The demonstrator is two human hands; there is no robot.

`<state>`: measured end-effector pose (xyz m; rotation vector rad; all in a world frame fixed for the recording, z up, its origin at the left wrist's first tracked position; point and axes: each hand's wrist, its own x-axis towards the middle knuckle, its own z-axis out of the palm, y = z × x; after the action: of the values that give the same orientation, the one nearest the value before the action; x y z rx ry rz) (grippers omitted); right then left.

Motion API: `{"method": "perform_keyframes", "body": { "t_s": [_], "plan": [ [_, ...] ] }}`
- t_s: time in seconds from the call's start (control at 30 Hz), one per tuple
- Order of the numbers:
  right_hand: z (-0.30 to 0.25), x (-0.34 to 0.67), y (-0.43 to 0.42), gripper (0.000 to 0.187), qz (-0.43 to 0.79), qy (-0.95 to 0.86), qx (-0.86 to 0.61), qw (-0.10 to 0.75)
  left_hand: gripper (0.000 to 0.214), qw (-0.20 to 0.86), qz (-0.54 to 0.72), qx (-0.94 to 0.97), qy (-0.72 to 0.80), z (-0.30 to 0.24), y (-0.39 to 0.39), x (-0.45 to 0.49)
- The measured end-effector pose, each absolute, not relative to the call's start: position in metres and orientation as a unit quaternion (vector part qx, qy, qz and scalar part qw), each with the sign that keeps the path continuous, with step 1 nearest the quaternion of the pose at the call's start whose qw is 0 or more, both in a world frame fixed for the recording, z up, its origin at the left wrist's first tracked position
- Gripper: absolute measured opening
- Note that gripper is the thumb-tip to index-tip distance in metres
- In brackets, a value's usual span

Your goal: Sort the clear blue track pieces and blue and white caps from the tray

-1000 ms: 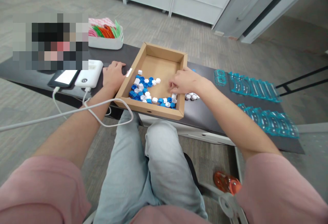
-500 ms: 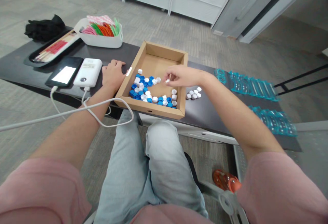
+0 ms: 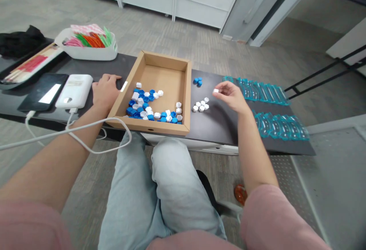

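Head view: one white piece [image 3: 216,90] sits in the right hand [image 3: 229,95], the grip closed, thumb against fingertip, over the dark surface [image 3: 220,128]. Loose white pieces [image 3: 201,108] cluster at its seven-thirty, blue pieces [image 3: 199,83] at ten. Toward nine o'clock stands a cardboard box [image 3: 163,76] with mixed pieces [image 3: 146,99]; beyond it rests the left hand [image 3: 103,92], palm hidden, its grip impossible to tell. Teal packs [image 3: 263,92] lie at three.

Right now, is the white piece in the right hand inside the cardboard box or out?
Out. The right hand pinches the white piece over the dark table, to the right of the cardboard box.
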<state>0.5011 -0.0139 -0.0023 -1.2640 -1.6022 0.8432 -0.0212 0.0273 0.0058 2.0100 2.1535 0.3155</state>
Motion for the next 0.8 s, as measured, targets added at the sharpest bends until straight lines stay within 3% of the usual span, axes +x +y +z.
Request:
{"method": "perform_keyframes", "body": {
  "t_s": [0.43,0.8],
  "plan": [
    [-0.017,0.507,-0.026,0.055,0.381,-0.646,-0.5,0.434,0.078,0.058,0.072,0.668,0.739,0.008,0.028,-0.016],
    [-0.023,0.519,-0.026,0.045,0.315,-0.711,-0.541,0.321,0.074,0.064,0.066,0.658,0.748,0.009,0.03,-0.016]
  ]
}}
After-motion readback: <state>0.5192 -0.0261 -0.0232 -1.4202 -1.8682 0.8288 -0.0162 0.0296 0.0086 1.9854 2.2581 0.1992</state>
